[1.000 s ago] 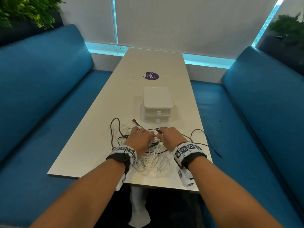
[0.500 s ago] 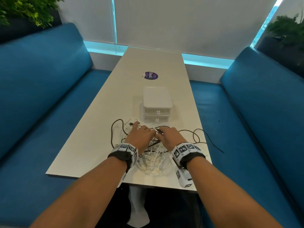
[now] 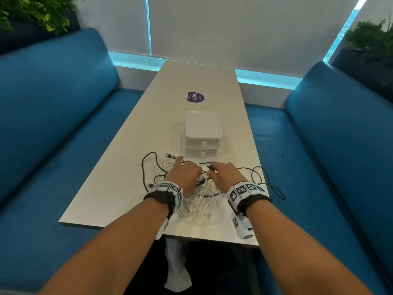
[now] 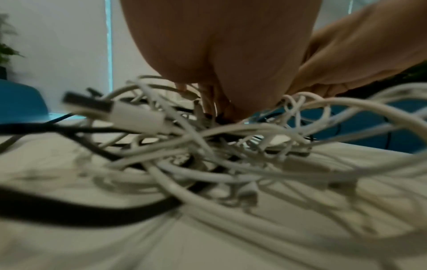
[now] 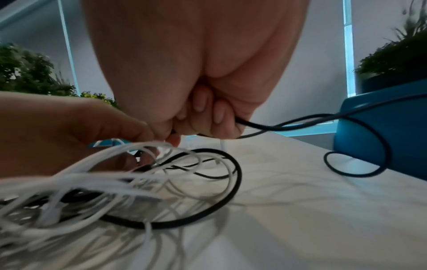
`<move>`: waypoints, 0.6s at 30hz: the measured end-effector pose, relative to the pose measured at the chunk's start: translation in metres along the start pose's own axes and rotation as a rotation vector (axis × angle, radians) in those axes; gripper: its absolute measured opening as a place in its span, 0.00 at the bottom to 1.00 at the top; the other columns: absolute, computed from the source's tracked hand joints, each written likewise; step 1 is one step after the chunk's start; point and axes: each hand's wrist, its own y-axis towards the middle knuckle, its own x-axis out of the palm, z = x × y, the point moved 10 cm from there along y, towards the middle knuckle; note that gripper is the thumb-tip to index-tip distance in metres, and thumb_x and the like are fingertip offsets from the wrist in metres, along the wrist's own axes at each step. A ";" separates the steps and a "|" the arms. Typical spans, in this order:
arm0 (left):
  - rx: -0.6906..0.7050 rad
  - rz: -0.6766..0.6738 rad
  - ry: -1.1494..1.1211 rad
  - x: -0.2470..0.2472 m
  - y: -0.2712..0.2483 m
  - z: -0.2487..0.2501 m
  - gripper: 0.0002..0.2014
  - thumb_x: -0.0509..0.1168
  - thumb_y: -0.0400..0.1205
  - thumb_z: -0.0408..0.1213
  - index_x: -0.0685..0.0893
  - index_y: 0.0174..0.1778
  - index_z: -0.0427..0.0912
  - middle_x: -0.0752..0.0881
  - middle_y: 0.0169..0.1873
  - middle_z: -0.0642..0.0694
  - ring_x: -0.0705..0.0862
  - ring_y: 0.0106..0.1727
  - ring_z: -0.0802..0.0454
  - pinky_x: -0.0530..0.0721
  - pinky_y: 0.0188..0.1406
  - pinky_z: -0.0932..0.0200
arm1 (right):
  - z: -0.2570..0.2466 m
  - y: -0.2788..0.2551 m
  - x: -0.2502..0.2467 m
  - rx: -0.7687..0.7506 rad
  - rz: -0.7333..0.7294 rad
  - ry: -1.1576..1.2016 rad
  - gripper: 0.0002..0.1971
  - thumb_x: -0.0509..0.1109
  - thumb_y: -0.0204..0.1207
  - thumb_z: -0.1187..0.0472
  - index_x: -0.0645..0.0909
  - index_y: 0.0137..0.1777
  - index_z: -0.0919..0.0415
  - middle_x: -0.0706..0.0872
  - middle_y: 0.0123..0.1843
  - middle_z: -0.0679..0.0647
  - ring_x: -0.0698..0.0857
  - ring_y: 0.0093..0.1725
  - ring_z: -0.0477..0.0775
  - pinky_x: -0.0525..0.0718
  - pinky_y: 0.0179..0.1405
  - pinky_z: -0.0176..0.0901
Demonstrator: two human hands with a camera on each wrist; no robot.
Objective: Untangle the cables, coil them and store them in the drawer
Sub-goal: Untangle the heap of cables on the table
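- Cables [image 3: 197, 194] lie in 1 mixed heap of white and black strands on the near end of the table [image 3: 127, 167], under and between both hands, just in front of the drawer unit [image 3: 203, 137].
- Right hand [image 3: 225, 177] has its fingers [image 5: 217, 113] curled tight round a black cable [image 5: 289, 126], which runs off to the right in loose loops toward the table edge.
- Left hand [image 3: 185, 175] is buried in the middle of the heap; its fingertips are hidden by the palm and strands, so I cannot tell whether it pinches anything or just presses down.
- Risk 1: pulling the black cable sideways while it is threaded through white loops could, I judge, cinch the knot tighter instead of freeing it.
- Risk 2: a white USB plug [image 4: 129, 113] sticks up out of the heap; a plug end like this can snag on a loop and drag the whole bundle along.
- Risk 3: the black loops at the right hang near or over the table edge; a tug could tip them off onto the blue bench [image 3: 308, 167].
- Both drawers of the 2-tier unit look closed, so 1 hand must let go to open one before anything can be stored.
- Round purple sticker [image 3: 195, 97] lies farther up the table, well apart from the work; plants [image 3: 372, 39] sit behind the benches.
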 end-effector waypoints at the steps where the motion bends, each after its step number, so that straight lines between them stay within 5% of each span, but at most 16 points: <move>1: 0.004 -0.009 -0.034 0.001 0.002 0.003 0.15 0.65 0.80 0.33 0.78 0.62 0.46 0.82 0.61 0.48 0.74 0.71 0.48 0.52 0.83 0.41 | -0.005 0.000 0.000 -0.030 0.013 -0.001 0.10 0.63 0.85 0.52 0.80 0.53 0.58 0.87 0.47 0.60 0.84 0.48 0.63 0.77 0.41 0.47; 5: -0.016 0.032 -0.178 0.009 0.003 -0.002 0.13 0.62 0.83 0.28 0.76 0.62 0.45 0.81 0.58 0.47 0.76 0.65 0.44 0.62 0.74 0.53 | 0.000 -0.001 -0.006 -0.014 0.019 0.012 0.13 0.63 0.85 0.50 0.82 0.52 0.60 0.88 0.46 0.60 0.83 0.46 0.61 0.74 0.40 0.46; 10: 0.042 0.131 -0.146 0.011 -0.006 -0.009 0.14 0.58 0.88 0.42 0.78 0.69 0.48 0.78 0.68 0.47 0.75 0.70 0.44 0.67 0.74 0.47 | 0.032 -0.006 0.000 0.096 -0.027 0.001 0.17 0.62 0.85 0.47 0.84 0.57 0.58 0.88 0.50 0.61 0.84 0.50 0.62 0.81 0.46 0.48; 14: 0.054 0.031 -0.149 0.015 -0.008 -0.008 0.24 0.60 0.85 0.37 0.70 0.78 0.54 0.78 0.69 0.48 0.74 0.71 0.44 0.63 0.78 0.44 | 0.052 -0.010 -0.004 0.190 0.019 0.014 0.16 0.60 0.86 0.48 0.83 0.57 0.59 0.88 0.51 0.62 0.85 0.50 0.63 0.78 0.42 0.45; 18: -0.038 -0.005 -0.139 0.016 -0.008 -0.018 0.24 0.61 0.83 0.33 0.69 0.76 0.50 0.79 0.68 0.47 0.74 0.71 0.43 0.63 0.77 0.44 | 0.081 -0.019 -0.019 0.348 0.090 -0.073 0.13 0.59 0.85 0.51 0.82 0.55 0.58 0.85 0.51 0.60 0.81 0.43 0.61 0.78 0.41 0.46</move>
